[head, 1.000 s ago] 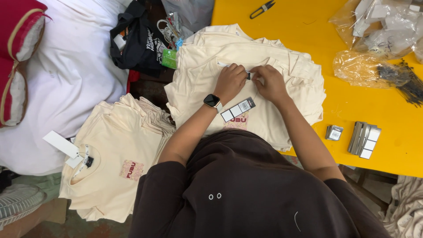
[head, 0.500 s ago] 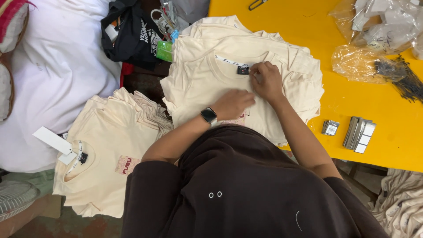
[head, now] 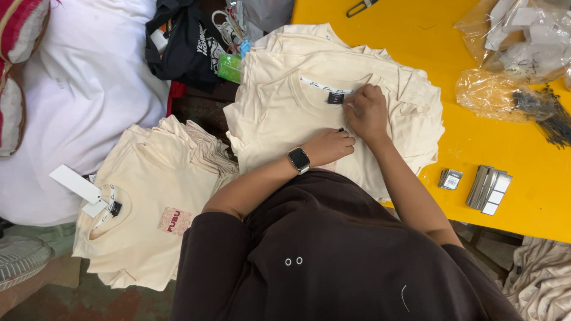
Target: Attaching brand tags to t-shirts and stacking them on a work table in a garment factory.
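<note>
A cream T-shirt point(head: 285, 113) lies face up on top of a stack at the edge of the yellow table point(head: 476, 137). My right hand point(head: 366, 110) pinches its collar just right of the black neck label point(head: 336, 98). My left hand point(head: 330, 145), with a black watch point(head: 298, 159) on the wrist, rests curled on the shirt's chest. A small dark bit shows at its fingertips; the rest is hidden under the hand.
A second stack of cream shirts point(head: 154, 196) with a white hang tag point(head: 74, 183) lies lower left. Tag bundles point(head: 489, 189), plastic bags point(head: 505, 95) and a metal tool point(head: 360, 7) sit on the table. Behind are a black bag point(head: 184, 41) and a white sack point(head: 77, 89).
My left hand, which held a black-and-white hang tag near the collar, has dropped to the shirt's chest; the tag no longer shows. My right hand stays at the collar.
</note>
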